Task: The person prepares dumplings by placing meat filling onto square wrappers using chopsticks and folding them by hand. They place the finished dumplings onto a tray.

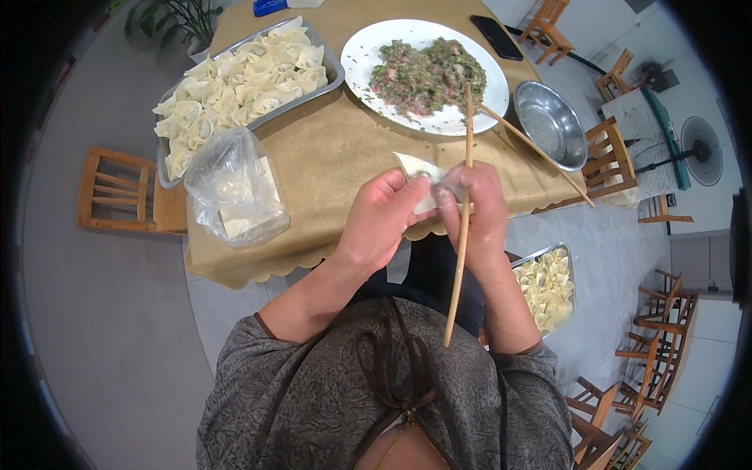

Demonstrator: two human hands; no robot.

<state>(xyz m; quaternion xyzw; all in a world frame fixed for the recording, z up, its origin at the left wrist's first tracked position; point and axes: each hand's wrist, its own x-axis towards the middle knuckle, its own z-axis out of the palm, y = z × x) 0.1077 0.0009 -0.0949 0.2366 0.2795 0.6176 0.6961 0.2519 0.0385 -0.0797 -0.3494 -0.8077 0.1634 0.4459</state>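
Observation:
My left hand (379, 214) holds a pale wonton wrapper (418, 167) just beyond the table's near edge. The fingers of my right hand (479, 208) pinch the wrapper's right side, and its folded middle is partly hidden between both hands. A wooden chopstick (460, 276) also runs through my right hand, its far end over the white plate (361, 76). Green-flecked minced meat filling (429, 76) is heaped on that plate. A second chopstick (540, 153) slants from the plate past the steel bowl (552, 123). In a clear plastic bag (205, 176) at the left lie square wrappers (267, 185).
A metal tray (282, 111) of folded wontons stands at the table's back left. Another wonton tray (543, 288) sits lower, right of my arm. A phone (496, 36) lies behind the bowl. Wooden chairs (120, 191) and a fan (699, 150) stand around the table.

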